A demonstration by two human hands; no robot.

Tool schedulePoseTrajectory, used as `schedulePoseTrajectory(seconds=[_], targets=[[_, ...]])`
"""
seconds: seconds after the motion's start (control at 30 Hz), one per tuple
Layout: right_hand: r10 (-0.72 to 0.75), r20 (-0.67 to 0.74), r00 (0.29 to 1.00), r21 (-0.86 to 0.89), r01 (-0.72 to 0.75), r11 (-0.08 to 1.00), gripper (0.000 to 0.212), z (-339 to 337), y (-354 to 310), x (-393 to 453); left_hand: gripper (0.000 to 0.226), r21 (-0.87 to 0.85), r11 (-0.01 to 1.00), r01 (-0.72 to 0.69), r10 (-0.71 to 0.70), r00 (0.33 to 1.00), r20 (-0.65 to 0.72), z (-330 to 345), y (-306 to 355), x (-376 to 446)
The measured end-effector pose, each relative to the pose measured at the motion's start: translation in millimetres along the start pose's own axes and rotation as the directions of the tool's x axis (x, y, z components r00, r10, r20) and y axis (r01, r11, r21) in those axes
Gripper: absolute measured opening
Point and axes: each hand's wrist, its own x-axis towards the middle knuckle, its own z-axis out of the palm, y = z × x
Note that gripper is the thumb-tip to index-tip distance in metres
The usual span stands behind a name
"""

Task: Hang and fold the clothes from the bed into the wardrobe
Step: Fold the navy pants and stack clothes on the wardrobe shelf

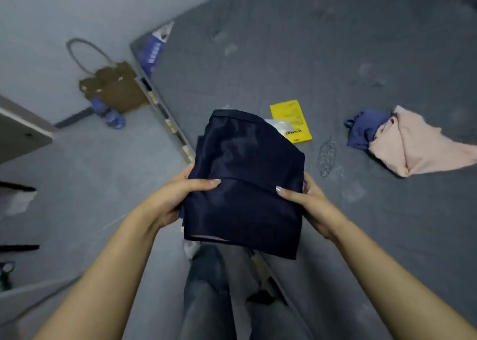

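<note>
A folded dark navy garment (245,182) is held up in front of me, over the edge of the bed (335,55). My left hand (178,195) grips its left side, thumb on top and fingers underneath. My right hand (307,200) grips the right side the same way. On the grey bed to the right lie a crumpled pink garment (415,146) and a blue garment (364,130), touching each other. The wardrobe itself is not clearly in view.
A yellow packet (291,120) and a clear plastic bag (278,126) lie on the bed behind the navy garment. A brown bag (116,86) and a blue bottle (108,113) stand on the floor by the wall. A grey door or panel edge (23,130) is at left.
</note>
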Motion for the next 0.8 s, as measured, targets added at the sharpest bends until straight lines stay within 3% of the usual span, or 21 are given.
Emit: schedulePoseTrajectory(seconds=[0.1,0.2,0.3,0.37,0.5,0.6,0.7,0.8], targets=[[-0.136,0.127,0.983,-0.344,0.172,0.923,0.1,59,-56,-27,0.06,0.143,0.971,-0.191,0.193,0.981,-0.004,-14,36,-95],[-0.254,0.462,0.85,-0.561,0.502,0.658,0.114,139,-124,-56,0.05,0.32,0.915,-0.245,0.265,0.964,-0.02,-42,64,-194],[-0.044,0.76,0.649,-0.522,0.648,0.555,0.099,239,-178,-97,0.04,0.439,0.859,-0.262,0.337,0.936,-0.1,-75,78,-291],[0.052,0.837,0.545,-0.482,0.69,0.541,0.074,307,-194,-130,0.043,0.469,0.842,-0.266,0.38,0.91,-0.165,-93,80,-359],[0.107,0.942,0.319,-0.327,0.792,0.516,0.06,434,-195,-208,0.046,0.554,0.805,-0.212,0.445,0.833,-0.328,-132,62,-501],[0.132,0.973,0.189,-0.231,0.795,0.561,0.044,521,-179,-267,0.043,0.537,0.829,-0.155,0.495,0.651,-0.575,-157,30,-604],[0.065,0.99,0.129,-0.142,0.789,0.598,0.033,603,-160,-327,0.04,0.473,0.863,-0.179,0.505,0.356,-0.786,-176,-14,-693],[0.039,0.998,0.041,-0.056,0.847,0.528,0.031,665,-144,-387,0.047,0.464,0.856,-0.227,0.491,0.078,-0.868,-190,-59,-754]])
